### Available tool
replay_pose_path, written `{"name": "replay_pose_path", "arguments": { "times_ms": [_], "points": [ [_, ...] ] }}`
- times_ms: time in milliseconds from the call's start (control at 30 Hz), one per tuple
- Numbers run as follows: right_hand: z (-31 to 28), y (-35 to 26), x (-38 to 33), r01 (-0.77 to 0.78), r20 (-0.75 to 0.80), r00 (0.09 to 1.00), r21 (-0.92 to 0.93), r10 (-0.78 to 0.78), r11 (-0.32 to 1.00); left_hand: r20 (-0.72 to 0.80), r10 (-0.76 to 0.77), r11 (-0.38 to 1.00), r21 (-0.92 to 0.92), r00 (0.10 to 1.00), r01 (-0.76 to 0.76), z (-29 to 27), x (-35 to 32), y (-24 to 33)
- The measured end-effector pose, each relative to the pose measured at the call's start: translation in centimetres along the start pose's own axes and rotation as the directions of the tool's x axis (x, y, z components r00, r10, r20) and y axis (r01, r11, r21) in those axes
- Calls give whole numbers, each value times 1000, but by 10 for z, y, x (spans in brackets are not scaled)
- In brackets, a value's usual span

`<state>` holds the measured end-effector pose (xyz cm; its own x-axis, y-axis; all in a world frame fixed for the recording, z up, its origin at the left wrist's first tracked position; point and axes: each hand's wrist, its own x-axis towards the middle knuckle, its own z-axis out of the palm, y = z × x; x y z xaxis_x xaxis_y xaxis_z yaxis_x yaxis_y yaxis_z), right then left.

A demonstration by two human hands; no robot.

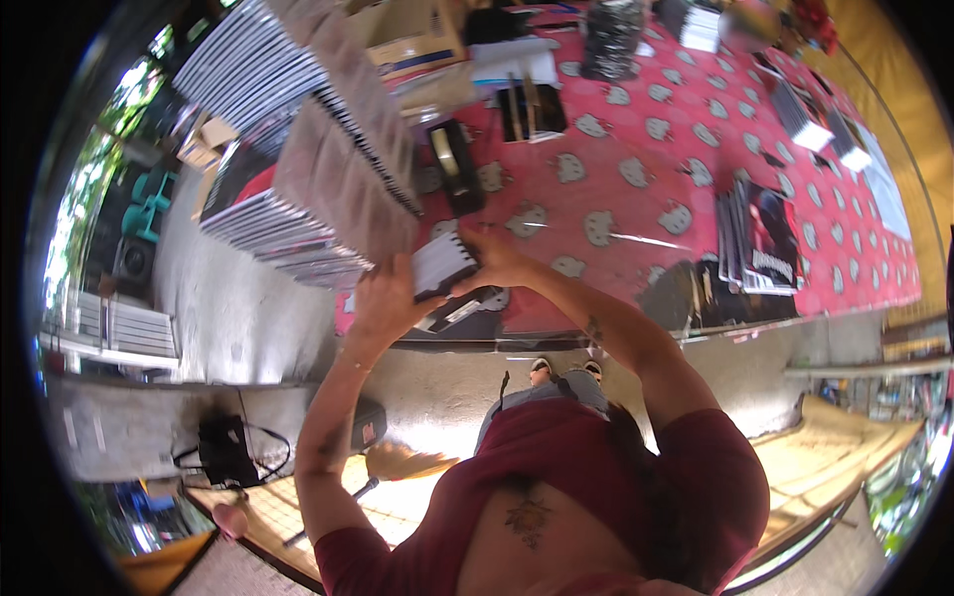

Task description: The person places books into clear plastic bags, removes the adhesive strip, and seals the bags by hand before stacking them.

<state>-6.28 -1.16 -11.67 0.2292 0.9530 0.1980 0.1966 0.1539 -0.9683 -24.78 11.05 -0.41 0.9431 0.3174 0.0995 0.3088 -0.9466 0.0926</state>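
Observation:
Between my two hands is a small notepad (442,260) with white pages and a black toothed edge along its right side. My left hand (381,301) grips its left side with bent fingers. On its right edge, my right hand (500,264) is closed, with the fingertips around the toothed side. The pad is tilted above the near edge of the table. Just below it lies a dark item with a white strip (457,312), partly covered by my hands. Tall stacks of thin bound booklets (288,238) in clear plastic rise right beside my left hand.
A pink patterned cloth under clear plastic (596,228) covers the table. Beyond my hands lies a black tape dispenser (455,164). Dark-covered booklets (760,238) stand at the right, with more stacks (803,117) farther back. A cardboard box (407,40) sits at the far left.

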Motion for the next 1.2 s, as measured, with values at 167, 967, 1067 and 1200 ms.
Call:
{"name": "replay_pose_path", "arguments": {
  "times_ms": [167, 967, 1067, 1200],
  "points": [
    [-42, -66, -59, 219, -465, 858, -50, -217, 974, -238, -20, 978, -206, 971, -30, -25, 5, 35],
    [-207, 55, -242, -346, -632, 508, 471, 585, 811, 223, -298, 762, -531, 928, 372, 167, 165, 196],
    [-202, 48, -234, -403, -687, 435, 430, 582, 808, 224, -313, 773, -504, 923, 384, 179, 167, 182],
    [-204, 45, -236, -382, -670, 451, 453, 590, 806, 191, -277, 700, -632, 942, 334, 174, 159, 177]
  ]
}}
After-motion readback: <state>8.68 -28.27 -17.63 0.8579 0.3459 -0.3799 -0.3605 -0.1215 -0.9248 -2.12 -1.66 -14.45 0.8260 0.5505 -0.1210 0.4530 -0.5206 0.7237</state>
